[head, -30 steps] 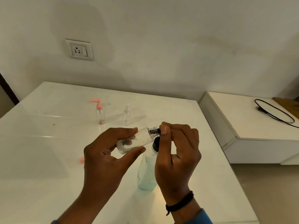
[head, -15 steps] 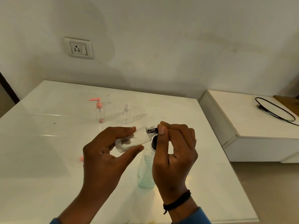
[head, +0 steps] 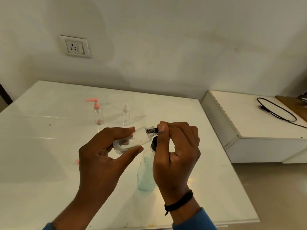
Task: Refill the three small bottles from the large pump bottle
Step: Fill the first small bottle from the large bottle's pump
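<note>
While the left hand (head: 106,156) grips the small clear bottle (head: 132,141) tilted above the white table (head: 41,146), and the right hand (head: 176,146) pinches its dark cap (head: 155,130): twist gently, keep the neck raised over the large bottle (head: 146,171).

Between the fingers (head: 132,151) of the left hand (head: 103,156) is a clear small bottle (head: 132,141) with a dark neck. Below the fingers of the right hand (head: 176,156) stands a pale blue-green bottle (head: 145,173) with a black top. Beyond the fingers, one clear bottle (head: 98,116) has a pink pump, another (head: 125,115) is fully transparent. The bench (head: 49,155) is glossy white. The wrist band (head: 179,203) is black, the sleeves (head: 194,221) blue.
</note>
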The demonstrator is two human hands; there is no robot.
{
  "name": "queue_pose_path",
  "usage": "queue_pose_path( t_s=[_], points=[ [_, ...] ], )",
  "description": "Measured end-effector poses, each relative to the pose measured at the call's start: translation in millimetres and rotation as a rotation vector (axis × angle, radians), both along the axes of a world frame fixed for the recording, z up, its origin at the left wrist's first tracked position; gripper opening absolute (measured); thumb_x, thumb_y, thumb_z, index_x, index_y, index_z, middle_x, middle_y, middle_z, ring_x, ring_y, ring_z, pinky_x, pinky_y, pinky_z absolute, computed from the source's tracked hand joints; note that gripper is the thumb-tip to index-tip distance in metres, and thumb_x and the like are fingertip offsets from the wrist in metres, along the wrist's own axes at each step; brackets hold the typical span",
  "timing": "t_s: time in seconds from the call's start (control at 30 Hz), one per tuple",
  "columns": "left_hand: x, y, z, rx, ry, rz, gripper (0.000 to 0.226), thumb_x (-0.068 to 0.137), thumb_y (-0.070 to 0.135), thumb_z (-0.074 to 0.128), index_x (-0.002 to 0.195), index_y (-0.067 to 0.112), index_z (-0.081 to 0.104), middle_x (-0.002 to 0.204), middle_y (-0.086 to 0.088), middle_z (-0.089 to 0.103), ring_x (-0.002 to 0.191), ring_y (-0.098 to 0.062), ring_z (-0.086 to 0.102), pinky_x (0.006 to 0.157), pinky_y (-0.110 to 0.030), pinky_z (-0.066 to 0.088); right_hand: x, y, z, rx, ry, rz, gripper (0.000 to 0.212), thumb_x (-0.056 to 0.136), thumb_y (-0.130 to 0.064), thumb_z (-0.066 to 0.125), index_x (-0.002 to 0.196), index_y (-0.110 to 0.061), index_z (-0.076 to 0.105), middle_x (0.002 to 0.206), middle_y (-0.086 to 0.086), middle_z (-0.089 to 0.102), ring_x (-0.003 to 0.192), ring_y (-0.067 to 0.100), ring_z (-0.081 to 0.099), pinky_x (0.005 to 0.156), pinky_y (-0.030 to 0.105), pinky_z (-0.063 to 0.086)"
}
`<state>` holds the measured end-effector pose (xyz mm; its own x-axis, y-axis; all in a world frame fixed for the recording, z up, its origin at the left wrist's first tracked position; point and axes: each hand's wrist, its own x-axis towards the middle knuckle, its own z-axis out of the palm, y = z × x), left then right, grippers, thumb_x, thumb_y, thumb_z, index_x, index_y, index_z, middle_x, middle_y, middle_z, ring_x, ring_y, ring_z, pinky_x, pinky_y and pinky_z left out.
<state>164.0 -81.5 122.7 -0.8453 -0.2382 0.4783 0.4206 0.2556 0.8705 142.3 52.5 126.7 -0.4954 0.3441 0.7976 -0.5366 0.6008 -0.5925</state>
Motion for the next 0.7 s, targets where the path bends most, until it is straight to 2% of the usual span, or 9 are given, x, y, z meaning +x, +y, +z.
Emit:
queue_pose_path(
  t_s=[0.07,0.2,0.4,0.57,0.7],
  points=[
    [0.5,-0.3,0.9,-0.009,0.007,-0.003,0.043,0.066,0.025,0.087,0.107,0.017,0.074,0.101,0.009,0.075,0.097,-0.014,0.071,0.087,-0.014,0.054,0.1,0.1,0.9,0.0,0.006,-0.006,0.03,0.098,-0.018,0.055,0.076,-0.006,0.071,0.075,0.0,0.066,0.074,0.017,0.055,0.067,0.034,0.042],
    [0.1,-1.0,0.1,-0.012,0.011,-0.003,0.043,0.067,0.025,0.086,0.107,0.017,0.074,0.101,0.007,0.075,0.096,-0.018,0.072,0.086,-0.019,0.056,-0.3,-0.1,-3.4,-0.018,-0.007,0.03,0.029,0.098,-0.018,0.055,0.078,-0.005,0.071,0.077,-0.001,0.067,0.074,0.02,0.058,0.065,0.041,0.043],
    [2.4,-0.4,1.1,-0.021,0.01,-0.012,0.043,0.067,0.026,0.086,0.108,0.016,0.074,0.102,0.007,0.074,0.097,-0.016,0.071,0.086,-0.015,0.055,-1.7,1.5,1.7,0.018,0.0,-0.009,0.03,0.097,-0.018,0.056,0.074,-0.005,0.069,0.074,0.001,0.065,0.075,0.013,0.052,0.065,0.036,0.042],
    [1.6,-0.9,0.4,-0.041,0.018,-0.006,0.043,0.068,0.027,0.085,0.108,0.016,0.073,0.102,0.007,0.074,0.096,-0.015,0.071,0.087,-0.016,0.055,-0.6,0.3,-7.8,-0.035,0.001,0.039,0.029,0.098,-0.018,0.056,0.079,-0.003,0.072,0.08,0.001,0.069,0.076,0.021,0.06,0.066,0.044,0.045],
    [2.3,-0.5,1.3,-0.03,0.016,-0.013,0.044,0.068,0.026,0.085,0.109,0.014,0.074,0.102,0.007,0.074,0.096,-0.012,0.071,0.086,-0.014,0.054,-2.5,0.4,-4.3,-0.029,0.002,0.019,0.028,0.097,-0.018,0.057,0.077,-0.005,0.071,0.077,0.0,0.068,0.075,0.018,0.058,0.067,0.039,0.043]
  ],
)
